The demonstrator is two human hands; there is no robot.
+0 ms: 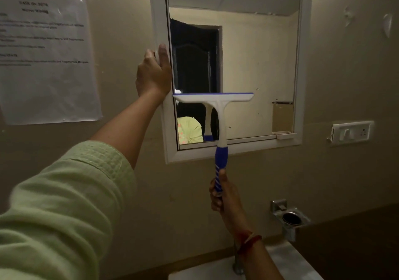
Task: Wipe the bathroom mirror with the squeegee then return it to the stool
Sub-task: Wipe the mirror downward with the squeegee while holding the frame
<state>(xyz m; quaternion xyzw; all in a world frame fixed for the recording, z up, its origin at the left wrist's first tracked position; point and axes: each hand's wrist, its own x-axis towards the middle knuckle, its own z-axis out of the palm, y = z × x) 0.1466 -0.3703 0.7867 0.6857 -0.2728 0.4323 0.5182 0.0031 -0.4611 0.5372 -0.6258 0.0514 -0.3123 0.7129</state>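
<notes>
Squeegee [218, 107] sits blade-up on the lower left of the bathroom mirror [259, 64], right hand [222, 195] fingers clenched round its blue handle. Left hand [153, 74] grips the white frame [159, 21]. Wiping looks mid-course, with specks showing on the glass; the return to the stool, out of view, is left.

A printed white paper sheet in a clear sleeve [47, 57] hangs on the beige wall [345, 81] at left. At right, a white plastic switch plate [350, 132] sits above a chrome ring holder [290, 218] and a pale basin [287, 258].
</notes>
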